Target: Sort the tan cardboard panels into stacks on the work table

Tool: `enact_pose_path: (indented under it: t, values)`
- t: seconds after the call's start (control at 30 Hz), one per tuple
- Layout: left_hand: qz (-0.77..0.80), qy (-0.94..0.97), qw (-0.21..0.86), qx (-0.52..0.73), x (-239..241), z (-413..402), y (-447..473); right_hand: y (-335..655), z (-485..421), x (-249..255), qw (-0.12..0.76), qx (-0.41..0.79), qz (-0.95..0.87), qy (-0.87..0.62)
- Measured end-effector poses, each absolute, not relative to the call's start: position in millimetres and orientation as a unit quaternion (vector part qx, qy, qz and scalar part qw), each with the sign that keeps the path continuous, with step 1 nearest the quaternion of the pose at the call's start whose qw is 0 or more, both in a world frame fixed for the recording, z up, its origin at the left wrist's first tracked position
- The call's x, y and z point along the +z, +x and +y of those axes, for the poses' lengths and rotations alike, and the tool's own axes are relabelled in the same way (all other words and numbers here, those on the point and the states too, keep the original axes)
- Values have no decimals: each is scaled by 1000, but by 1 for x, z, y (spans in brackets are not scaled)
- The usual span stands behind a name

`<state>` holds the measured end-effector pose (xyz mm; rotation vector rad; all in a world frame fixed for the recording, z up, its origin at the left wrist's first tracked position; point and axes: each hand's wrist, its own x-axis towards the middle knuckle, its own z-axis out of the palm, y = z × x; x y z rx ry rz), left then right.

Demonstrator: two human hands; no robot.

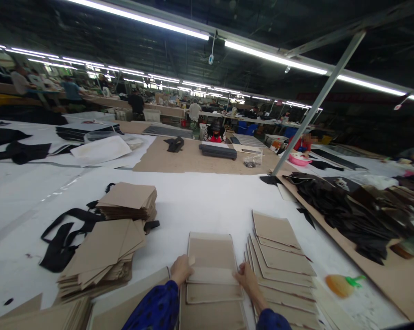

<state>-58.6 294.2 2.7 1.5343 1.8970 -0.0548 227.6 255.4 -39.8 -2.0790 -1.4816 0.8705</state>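
My left hand (180, 269) and my right hand (245, 278) grip the two sides of a pale strip lying across a tan cardboard panel (212, 251) on the white table (207, 201). More panels of the same kind lie under it, overlapping toward me. Both sleeves are dark blue. A fanned row of similar panels (278, 256) lies just right of my right hand. Left of my left hand sit two stacks of plain brown cardboard sheets (103, 256), the far stack (129, 201) being smaller.
Black straps (64, 238) lie left of the cardboard stacks. A board with a heap of dark fabric pieces (347, 211) runs along the right. A slanted metal pole (317, 105) rises behind it. An orange item with a green tip (340, 284) lies at right. Other people work at far tables.
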Motion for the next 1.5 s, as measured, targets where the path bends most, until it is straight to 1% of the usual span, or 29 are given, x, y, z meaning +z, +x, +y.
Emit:
enact_pose_path:
  t: [0.13,0.33,0.43,0.53,0.67,0.87,1.13,1.27,1.4,1.5]
  values:
    - [722,601,342,-25,0,291,-59,230,259,-38,192,304,-517,-777]
    - [715,606,348,-14,-6,291,-61,235,264,-31,147,339,-493,-788]
    - [714,606,352,-7,-8,293,-62,236,265,-26,142,334,-496,-789]
    - [716,603,352,-3,-10,294,-63,232,265,-23,149,303,-509,-792]
    - [720,596,355,0,-13,295,-64,225,264,-22,170,270,-513,-797]
    - [713,596,369,8,-13,296,-66,222,266,-24,227,281,-486,-796]
    - [708,594,382,25,-13,296,-68,215,256,-28,333,351,-462,-743]
    - [714,583,386,27,-10,296,-68,209,244,-27,385,413,-431,-704]
    - [715,573,398,45,-4,295,-69,207,241,-23,410,477,-389,-674]
    - [708,568,412,79,8,292,-72,209,246,-18,421,501,-368,-661]
